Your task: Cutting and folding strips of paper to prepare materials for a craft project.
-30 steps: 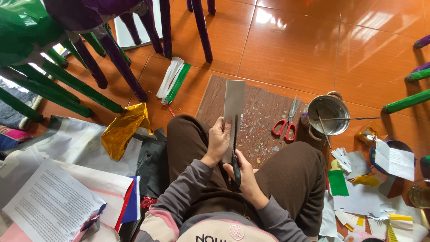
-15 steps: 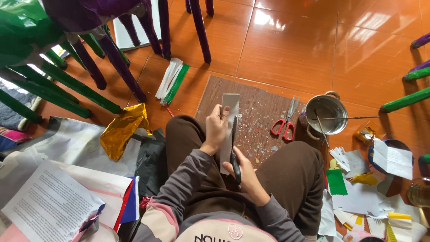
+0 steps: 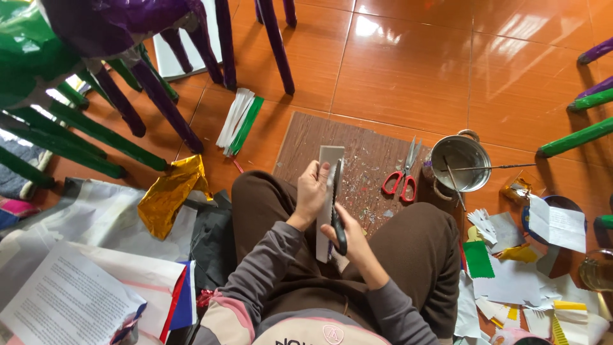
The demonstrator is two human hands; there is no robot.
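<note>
We see a seated person from above, legs in dark brown trousers folded over a brown board [image 3: 370, 150] that lies on the orange tiled floor [image 3: 408, 70].

Left hand [image 3: 313, 191]: clenched around a long strip of silvery-grey paper [image 3: 327, 191], fingers wrapped over its left edge near the far end. The strip stands lengthwise over the lap, its far end above the board, its near end down between the knees.

Right hand [image 3: 353, 241]: closed through the handles of black scissors [image 3: 336, 204]. The blades point away from the body and lie along the right edge of the strip, touching it. We cannot tell how far the blades are parted.

On the board, right of the strip: red-handled scissors [image 3: 401, 176], lying loose, blades pointing far. Small paper scraps are scattered on the board around them.

Just right of the board: a metal pot [image 3: 461, 163] with a thin stick resting across its rim.

Right, near side: a heap of paper offcuts [image 3: 511, 281] in white, green and yellow.

Far left of the board: a bundle of white and green paper strips [image 3: 237, 121]; nearer, a crumpled gold foil sheet [image 3: 167, 191].

Near left: printed white sheets [image 3: 64, 300] and a red and blue piece beside them.

Far left: purple legs [image 3: 271, 38] and green legs [image 3: 89, 131] of painted figures standing on the floor.
</note>
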